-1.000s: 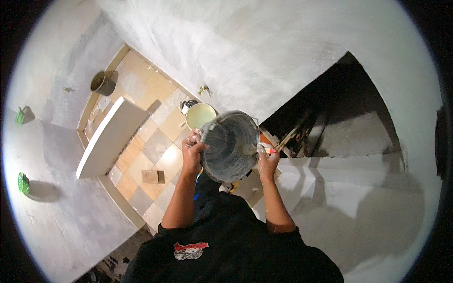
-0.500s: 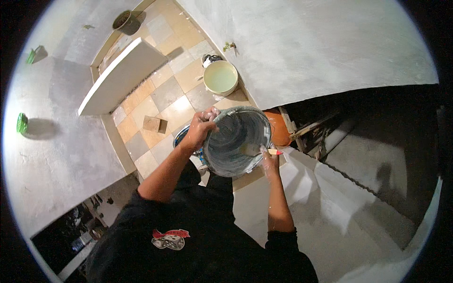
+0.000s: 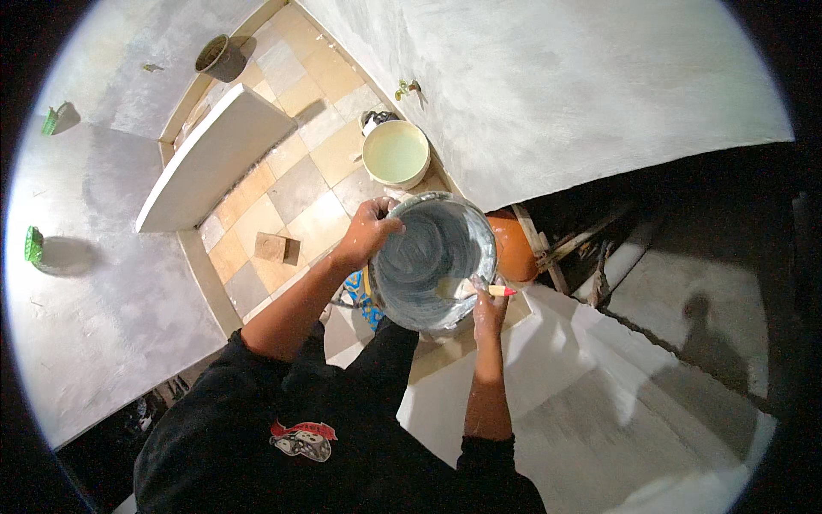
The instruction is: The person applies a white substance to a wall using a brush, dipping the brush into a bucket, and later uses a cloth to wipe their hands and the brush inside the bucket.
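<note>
A dark bucket [image 3: 428, 248], its inside smeared with grey-white paste, is tilted so that its mouth faces up toward me. My left hand [image 3: 374, 230] is closed round its upper left rim, fingers spotted with white. At the lower right rim, my right hand [image 3: 491, 308] grips a putty knife [image 3: 497, 291] with a pale wooden handle and red end. The knife's wedge-shaped blade reaches into the bucket against the smeared wall. Some of the right fingers are hidden, and whether they also hold the rim I cannot tell.
Ahead on the tiled floor stands a pale tub [image 3: 396, 154] of greenish liquid. A small block [image 3: 271, 248] lies left of it. A low white partition [image 3: 214, 158] rises at the left. An orange rounded object [image 3: 512, 247] sits beyond the bucket. A tap [image 3: 408, 88] juts from the wall.
The bucket has shifted slightly right and down in view, and its mouth faces me more squarely. Both hands keep their grips and move with it.
</note>
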The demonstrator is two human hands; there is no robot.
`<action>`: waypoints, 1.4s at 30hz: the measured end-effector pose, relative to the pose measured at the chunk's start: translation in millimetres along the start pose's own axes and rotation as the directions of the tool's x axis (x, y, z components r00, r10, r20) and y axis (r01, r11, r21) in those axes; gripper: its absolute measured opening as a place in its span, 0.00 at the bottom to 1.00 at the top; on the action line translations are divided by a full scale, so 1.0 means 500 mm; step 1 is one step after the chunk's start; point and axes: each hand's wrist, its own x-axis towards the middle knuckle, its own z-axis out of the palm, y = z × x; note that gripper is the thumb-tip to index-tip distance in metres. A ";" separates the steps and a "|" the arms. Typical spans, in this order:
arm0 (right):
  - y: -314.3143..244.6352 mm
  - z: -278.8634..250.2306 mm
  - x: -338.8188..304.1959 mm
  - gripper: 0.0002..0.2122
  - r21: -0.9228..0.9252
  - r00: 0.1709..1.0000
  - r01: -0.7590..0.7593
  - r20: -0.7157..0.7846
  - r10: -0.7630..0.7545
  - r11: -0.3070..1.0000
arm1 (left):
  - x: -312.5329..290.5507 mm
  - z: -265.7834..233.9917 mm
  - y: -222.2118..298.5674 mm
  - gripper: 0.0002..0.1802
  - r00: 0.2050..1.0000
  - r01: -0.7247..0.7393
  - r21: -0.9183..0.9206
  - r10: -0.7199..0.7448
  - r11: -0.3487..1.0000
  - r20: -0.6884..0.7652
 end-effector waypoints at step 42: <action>0.220 0.205 0.019 0.21 -0.026 0.898 0.265 0.372 -0.237 0.964 | -0.103 -0.214 -0.390 0.23 0.919 -0.374 -0.543 0.223 0.752 -0.324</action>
